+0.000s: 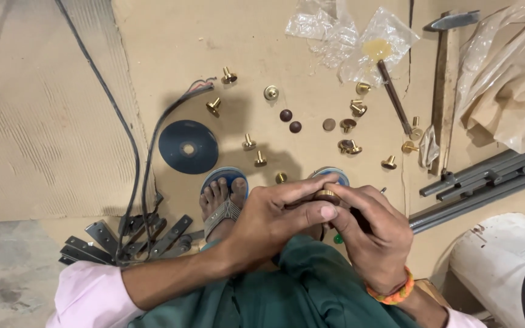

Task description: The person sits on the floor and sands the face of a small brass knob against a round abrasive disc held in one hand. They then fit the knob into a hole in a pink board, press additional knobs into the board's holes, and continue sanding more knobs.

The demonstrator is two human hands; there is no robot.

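Note:
My left hand point(274, 222) and my right hand point(375, 234) meet over my lap, fingers pinched together around a small brass knob point(326, 195). The left thumb and index finger press on its rim while the right fingers wrap it from the other side. Whatever is under the knob is hidden by my fingers. Several brass knobs and screws point(256, 159) lie scattered on the brown board ahead, with two dark brown caps point(290, 121) among them. My sandalled foot point(222, 203) rests just left of my hands.
A dark cutting disc point(188, 146) lies left of centre beside black cables point(130, 152). A screwdriver point(394, 97) and hammer point(443, 73) lie at the upper right near clear plastic bags point(347, 36). Grey metal bars point(487, 179) and flat brackets point(123, 240) flank me.

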